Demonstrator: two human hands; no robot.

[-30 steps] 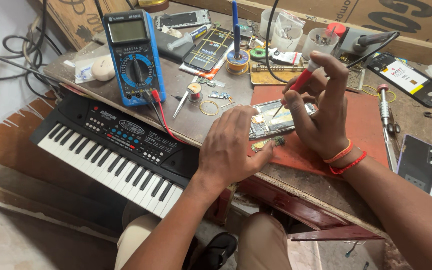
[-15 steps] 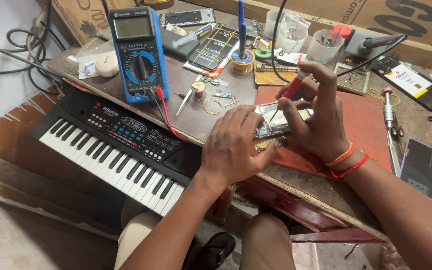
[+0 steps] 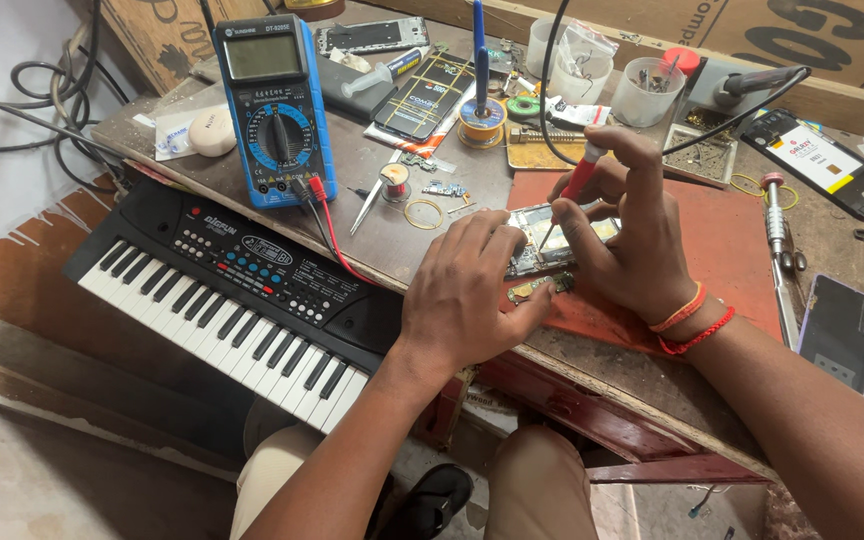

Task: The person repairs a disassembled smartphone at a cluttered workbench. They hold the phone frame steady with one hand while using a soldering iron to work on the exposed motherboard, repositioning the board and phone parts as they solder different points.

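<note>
Clearly, the left hand (image 3: pixel 467 300) lay flat with fingers spread, pressing down the opened phone (image 3: pixel 542 245) on the red mat (image 3: pixel 722 250), right of the blue multimeter (image 3: pixel 274 100) and beyond the black keyboard (image 3: pixel 222 290). The right hand (image 3: pixel 627 235) pinched a red-handled screwdriver (image 3: pixel 574 190), tip down on the phone's insides. That bared board looked light, stiff and fragile; it was best steadied by its outer edges, not the components.

Bare forearms, red + orange thread bands (image 3: pixel 690 322) on rt wrist, beige trousers (image 3: pixel 282 470), dark shoe (image 3: pixel 434 497).
</note>
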